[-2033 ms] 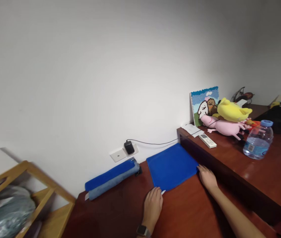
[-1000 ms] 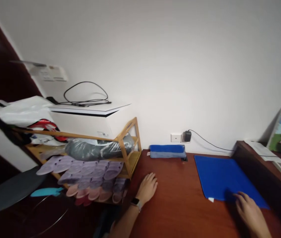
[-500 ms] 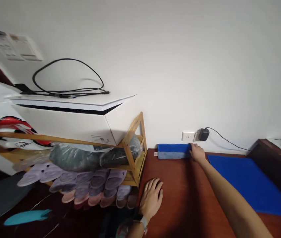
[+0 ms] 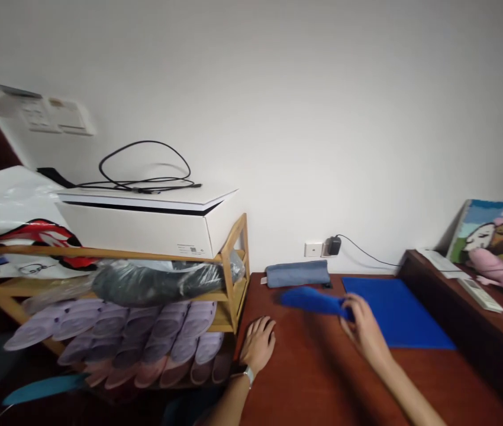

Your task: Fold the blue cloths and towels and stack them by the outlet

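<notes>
Taking the right hand (image 4: 362, 325) as the clock's centre, with the wall at 12, its thumb and fingers are pinched on one end of a folded royal-blue cloth (image 4: 309, 300). The cloth, blurred, points out to about 10 o'clock and seems clear of the wooden tabletop (image 4: 305, 378); gripping only the end probably leaves the rest of the fold loose.

The left hand (image 4: 258, 342), at 9 o'clock, holds nothing: its fingers are a little apart, palm down on the tabletop's left edge, likely as a prop for leaning in.

Beyond the held cloth, also towards 10, a folded grey-blue cloth (image 4: 298, 274) lies along the wall, perhaps put there to keep the middle free. A second royal-blue cloth (image 4: 397, 313) lies spread flat at 2 o'clock, near a raised dark ledge (image 4: 451, 313). The black plug adapter (image 4: 334, 245) sits at 11, its cord trailing towards 1.
</notes>
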Motion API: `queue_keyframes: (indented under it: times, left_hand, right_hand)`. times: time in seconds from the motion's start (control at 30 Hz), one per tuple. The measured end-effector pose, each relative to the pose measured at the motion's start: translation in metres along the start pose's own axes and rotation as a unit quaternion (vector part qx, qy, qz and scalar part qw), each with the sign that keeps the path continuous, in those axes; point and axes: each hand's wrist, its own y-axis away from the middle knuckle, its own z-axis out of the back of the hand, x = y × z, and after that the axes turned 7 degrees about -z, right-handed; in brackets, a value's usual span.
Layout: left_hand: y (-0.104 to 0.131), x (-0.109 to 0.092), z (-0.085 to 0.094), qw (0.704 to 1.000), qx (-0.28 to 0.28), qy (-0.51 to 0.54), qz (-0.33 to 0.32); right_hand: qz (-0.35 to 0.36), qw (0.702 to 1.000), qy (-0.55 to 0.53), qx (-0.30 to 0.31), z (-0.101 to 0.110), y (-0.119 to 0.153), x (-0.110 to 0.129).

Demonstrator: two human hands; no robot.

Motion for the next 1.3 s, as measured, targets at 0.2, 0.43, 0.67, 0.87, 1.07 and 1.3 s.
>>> queue_keyframes:
  times: [0.2,0.43,0.67,0.87,1.07,1.3]
  left_hand:
    - [-0.011,-0.019,0.024,0.998,-0.014,0.062,0.027]
    - [0.043,-0.117,0.047,0.989,-0.033,0.129,0.07]
    - [0.154,-0.216,0.029,0.872,0.008,0.453,0.186]
    - [0.168,-0.217,0.049,0.777,0.039,0.572,0.259]
    - [0.133,-0.217,0.107,0.705,-0.002,0.661,0.259]
    - [0.082,-0.135,0.206,0.694,-0.25,0.584,0.338]
  right_hand:
    - [-0.195,0.969,-0.135,0.07,-0.022,0.185,0.012]
    - [-0.318,0.913,-0.247,-0.073,-0.034,0.239,0.069]
    - [-0.395,0.822,-0.41,0.001,-0.041,0.264,0.103]
    - [-0.436,0.753,-0.494,-0.001,-0.026,0.267,0.122]
    - [-0.472,0.669,-0.568,-0.084,0.007,0.229,0.124]
    - [-0.399,0.789,-0.41,-0.224,0.152,0.181,0.06]
